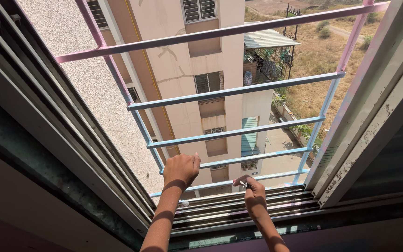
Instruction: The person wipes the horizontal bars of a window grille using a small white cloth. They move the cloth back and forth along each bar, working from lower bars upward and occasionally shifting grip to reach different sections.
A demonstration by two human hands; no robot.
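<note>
Beyond the window track (239,205) hung the grille (232,133), blue low, pink on top. My left hand (180,170) fisted its lowest bar; my right hand (253,189) pinched something small at the track's middle.

Both hands at grille — left hand (181,170) gripping bar (239,161).

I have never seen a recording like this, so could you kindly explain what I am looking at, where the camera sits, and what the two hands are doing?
The one picture comes from a camera worn on a person's head, looking out and down through an open window. The two bare arms are that person's own. The left hand is closed around a light blue bar of the window grille. The right hand is lower, near the sliding window tracks, pinching something small and dark that I cannot identify. Beyond the grille stands a beige apartment building, with dry ground far below.
</note>
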